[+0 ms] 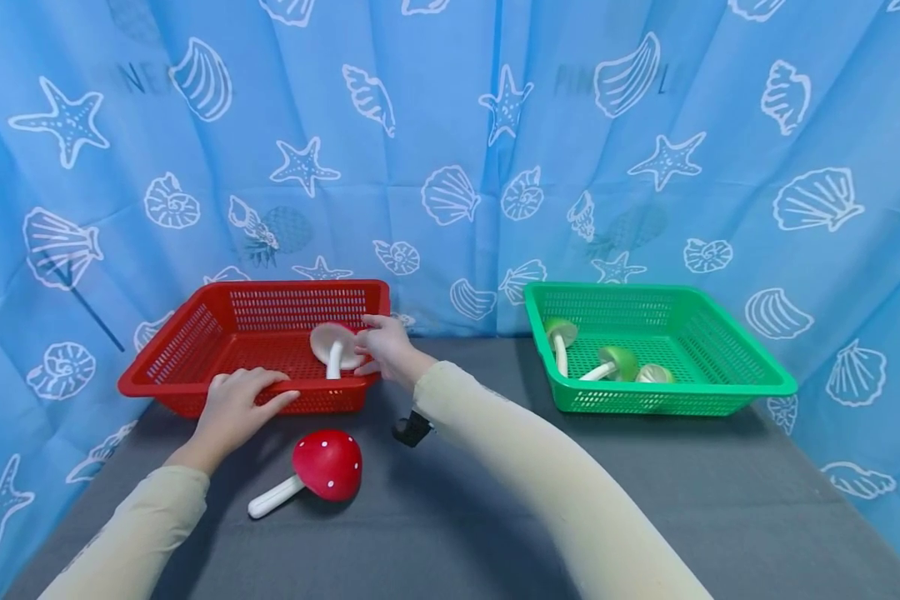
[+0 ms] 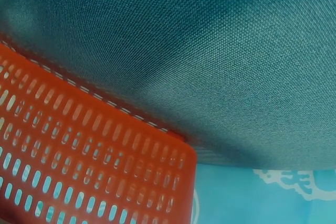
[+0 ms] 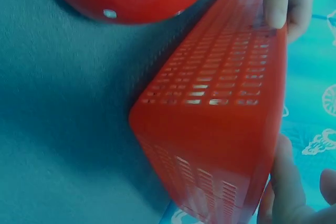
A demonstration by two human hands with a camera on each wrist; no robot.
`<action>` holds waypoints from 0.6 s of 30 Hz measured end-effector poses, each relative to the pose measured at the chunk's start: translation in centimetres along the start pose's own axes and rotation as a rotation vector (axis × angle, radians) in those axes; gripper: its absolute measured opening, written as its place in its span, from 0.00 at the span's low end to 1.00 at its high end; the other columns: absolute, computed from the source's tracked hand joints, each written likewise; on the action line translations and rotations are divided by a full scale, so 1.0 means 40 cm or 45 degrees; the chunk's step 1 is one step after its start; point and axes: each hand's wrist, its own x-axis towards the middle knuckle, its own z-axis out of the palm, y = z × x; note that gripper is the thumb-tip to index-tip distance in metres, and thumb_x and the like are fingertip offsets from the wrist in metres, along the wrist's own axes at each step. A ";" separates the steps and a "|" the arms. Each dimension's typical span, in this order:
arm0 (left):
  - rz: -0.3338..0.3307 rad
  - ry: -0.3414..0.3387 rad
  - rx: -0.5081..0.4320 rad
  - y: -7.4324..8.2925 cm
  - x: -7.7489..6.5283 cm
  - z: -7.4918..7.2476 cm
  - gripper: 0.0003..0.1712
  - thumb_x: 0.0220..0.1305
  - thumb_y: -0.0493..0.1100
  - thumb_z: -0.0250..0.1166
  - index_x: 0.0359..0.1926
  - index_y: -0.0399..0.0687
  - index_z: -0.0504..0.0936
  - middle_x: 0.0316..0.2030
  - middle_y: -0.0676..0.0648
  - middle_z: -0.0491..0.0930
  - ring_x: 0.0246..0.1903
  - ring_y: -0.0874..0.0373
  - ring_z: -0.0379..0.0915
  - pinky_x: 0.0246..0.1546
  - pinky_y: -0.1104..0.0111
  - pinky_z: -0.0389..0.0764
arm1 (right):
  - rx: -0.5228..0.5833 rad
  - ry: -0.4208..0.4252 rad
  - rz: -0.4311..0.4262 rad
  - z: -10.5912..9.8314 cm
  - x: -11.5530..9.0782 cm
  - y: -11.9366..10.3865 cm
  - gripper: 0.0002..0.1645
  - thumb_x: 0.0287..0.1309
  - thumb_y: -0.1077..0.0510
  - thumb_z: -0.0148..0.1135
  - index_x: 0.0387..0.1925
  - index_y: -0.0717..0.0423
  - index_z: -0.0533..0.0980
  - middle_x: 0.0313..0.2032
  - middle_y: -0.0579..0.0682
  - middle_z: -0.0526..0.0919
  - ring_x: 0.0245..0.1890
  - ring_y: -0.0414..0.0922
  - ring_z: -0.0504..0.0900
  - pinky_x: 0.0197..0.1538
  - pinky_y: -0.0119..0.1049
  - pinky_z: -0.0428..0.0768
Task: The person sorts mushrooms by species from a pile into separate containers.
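Observation:
In the head view my left hand (image 1: 232, 408) grips the front rim of the red basket (image 1: 270, 388), thumb outside and fingers over the edge. Inside, near the right end, lies a mushroom (image 1: 335, 343) with its pale cap underside facing me and its white stem toward the front wall. My right hand (image 1: 390, 346) reaches over the basket's right end, fingers spread at the cap's right edge; whether they touch it is unclear. On the table in front lies a red mushroom (image 1: 328, 465) with white dots, its white stem pointing left. The left wrist view shows the basket's slotted wall (image 2: 105, 145).
A green basket (image 1: 675, 400) stands to the right, holding a few green-capped mushrooms (image 1: 624, 363) with white stems. Grey cloth (image 1: 480, 517) covers the table. Behind hangs a blue curtain (image 1: 450, 242) with shells and starfish. A small black object (image 1: 411, 429) shows under the right wrist.

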 end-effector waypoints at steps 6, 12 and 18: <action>-0.003 0.005 -0.010 0.001 0.001 -0.001 0.24 0.56 0.51 0.72 0.50 0.42 0.82 0.40 0.41 0.82 0.39 0.46 0.73 0.43 0.50 0.65 | 0.008 -0.057 0.002 -0.030 -0.043 0.013 0.31 0.65 0.67 0.55 0.69 0.56 0.65 0.59 0.58 0.73 0.49 0.51 0.79 0.39 0.44 0.83; 0.014 0.008 -0.019 -0.002 0.001 -0.001 0.25 0.56 0.53 0.71 0.50 0.42 0.82 0.42 0.41 0.83 0.41 0.44 0.74 0.45 0.48 0.65 | 0.025 -0.156 0.015 -0.067 -0.107 0.044 0.29 0.66 0.64 0.56 0.67 0.56 0.66 0.52 0.58 0.77 0.41 0.48 0.81 0.34 0.40 0.84; 0.049 0.018 -0.016 -0.003 -0.001 -0.001 0.26 0.55 0.51 0.72 0.51 0.41 0.82 0.44 0.40 0.83 0.44 0.43 0.74 0.49 0.44 0.66 | 0.063 -0.213 0.058 -0.097 -0.157 0.086 0.28 0.66 0.64 0.56 0.66 0.60 0.66 0.52 0.60 0.77 0.40 0.48 0.81 0.35 0.44 0.84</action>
